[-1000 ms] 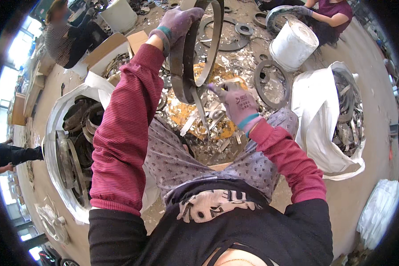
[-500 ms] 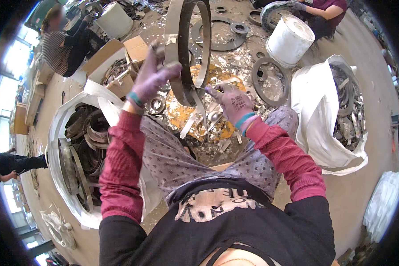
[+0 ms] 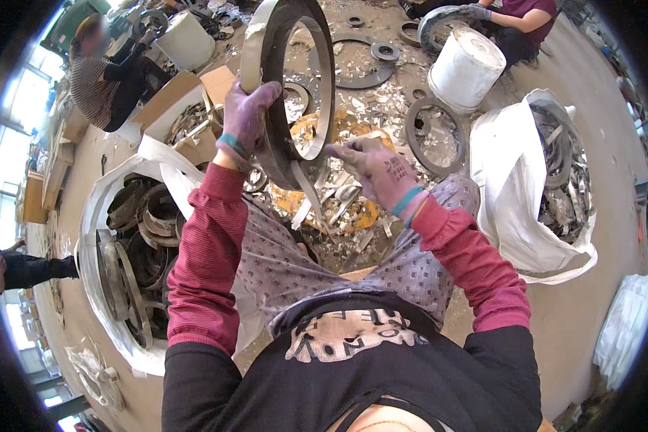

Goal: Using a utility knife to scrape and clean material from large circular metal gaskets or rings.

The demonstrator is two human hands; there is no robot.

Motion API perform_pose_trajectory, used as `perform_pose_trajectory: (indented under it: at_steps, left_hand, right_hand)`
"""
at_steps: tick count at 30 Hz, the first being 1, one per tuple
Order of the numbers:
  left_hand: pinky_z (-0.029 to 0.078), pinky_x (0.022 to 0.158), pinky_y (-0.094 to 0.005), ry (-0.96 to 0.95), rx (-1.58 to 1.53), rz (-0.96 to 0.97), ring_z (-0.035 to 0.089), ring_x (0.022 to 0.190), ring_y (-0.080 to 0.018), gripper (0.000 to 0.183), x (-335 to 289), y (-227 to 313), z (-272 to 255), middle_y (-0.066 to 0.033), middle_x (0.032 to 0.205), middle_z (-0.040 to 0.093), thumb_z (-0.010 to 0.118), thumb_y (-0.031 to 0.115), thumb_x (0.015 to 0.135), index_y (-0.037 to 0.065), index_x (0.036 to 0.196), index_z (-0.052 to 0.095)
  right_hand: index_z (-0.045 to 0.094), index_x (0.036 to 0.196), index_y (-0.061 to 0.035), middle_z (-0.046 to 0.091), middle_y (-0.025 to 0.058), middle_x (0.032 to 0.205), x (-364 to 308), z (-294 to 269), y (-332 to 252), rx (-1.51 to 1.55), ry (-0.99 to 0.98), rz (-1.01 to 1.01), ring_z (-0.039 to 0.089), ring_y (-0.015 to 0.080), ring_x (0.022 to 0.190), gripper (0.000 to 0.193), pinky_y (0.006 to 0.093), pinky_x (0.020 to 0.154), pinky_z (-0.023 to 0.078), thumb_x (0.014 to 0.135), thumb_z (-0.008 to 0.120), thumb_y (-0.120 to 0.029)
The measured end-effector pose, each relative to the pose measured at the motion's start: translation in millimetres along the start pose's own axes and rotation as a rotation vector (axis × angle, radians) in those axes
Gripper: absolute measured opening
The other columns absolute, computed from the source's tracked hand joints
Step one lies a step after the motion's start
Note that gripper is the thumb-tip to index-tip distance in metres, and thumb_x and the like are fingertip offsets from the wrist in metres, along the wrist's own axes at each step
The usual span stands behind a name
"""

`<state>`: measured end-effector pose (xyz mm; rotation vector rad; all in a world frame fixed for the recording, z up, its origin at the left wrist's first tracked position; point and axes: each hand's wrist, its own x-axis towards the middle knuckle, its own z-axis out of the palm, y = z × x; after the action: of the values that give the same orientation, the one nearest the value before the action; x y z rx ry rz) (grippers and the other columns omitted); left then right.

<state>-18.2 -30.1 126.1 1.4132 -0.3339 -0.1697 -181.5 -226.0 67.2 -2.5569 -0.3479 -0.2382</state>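
A large, wide grey ring stands tilted in front of me, with a pale thin strip hanging from its lower edge. My left hand, in a purple-stained glove, grips the ring's left side, thumb on the near face. Close to the ring's lower right edge is my gloved right hand. Its fingers are closed together and point at the ring; whatever they may hold is too small to make out. Below both hands, pale scraps and strips litter a yellow patch on the floor.
To my left, a white sack holds several dark rings; another sack of rings and strips stands right. Ahead are flat rings, a white bucket and a cardboard box. Co-workers sit far left and far right.
My left hand has gone from spread fingers beside the ring to a grip on it. The ring has shifted left and turned, showing more of its opening. My right hand stays near its lower edge.
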Motion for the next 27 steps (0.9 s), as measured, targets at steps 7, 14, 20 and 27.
perform_pose_trajectory:
  at_steps: [7,14,20,27]
  left_hand:
    - [0.048,0.067,-0.0257,-0.105,0.081,-0.059,0.057,0.074,-0.0117,0.035,24,11,9,-0.0031,0.088,0.062,0.066,0.015,0.077,-0.001,0.107,0.058]
    - [0.047,0.058,-0.0262,-0.135,0.200,-0.034,0.056,0.064,-0.0115,0.029,50,5,20,-0.0035,0.076,0.060,0.066,0.020,0.075,0.000,0.095,0.061]
    - [0.048,0.062,-0.0281,-0.134,0.320,-0.014,0.056,0.065,-0.0131,0.037,51,7,38,-0.0053,0.076,0.061,0.066,0.025,0.071,-0.001,0.096,0.060]
    - [0.049,0.065,-0.0293,-0.138,0.431,-0.027,0.060,0.070,-0.0159,0.045,59,-1,30,-0.0085,0.082,0.064,0.066,0.030,0.070,-0.002,0.100,0.059]
  right_hand:
    - [0.057,0.126,-0.0209,0.059,0.0091,0.104,8,10,-4,-0.148,-0.302,0.180,0.062,0.0265,0.093,0.057,0.0366,0.081,0.052,0.073,0.069,-0.004]
    - [0.043,0.139,-0.0276,0.058,0.0130,0.113,9,9,-16,-0.276,-0.011,0.087,0.060,0.0296,0.100,0.071,0.0390,0.083,0.052,0.077,0.061,0.002]
    - [0.044,0.138,-0.0283,0.056,0.0150,0.120,7,-1,-24,-0.233,-0.058,0.202,0.059,0.0318,0.104,0.062,0.0393,0.086,0.051,0.085,0.053,0.002]
    - [0.044,0.138,-0.0276,0.056,0.0180,0.123,9,-13,-21,-0.241,-0.047,0.199,0.061,0.0319,0.104,0.057,0.0376,0.086,0.052,0.088,0.051,0.000]
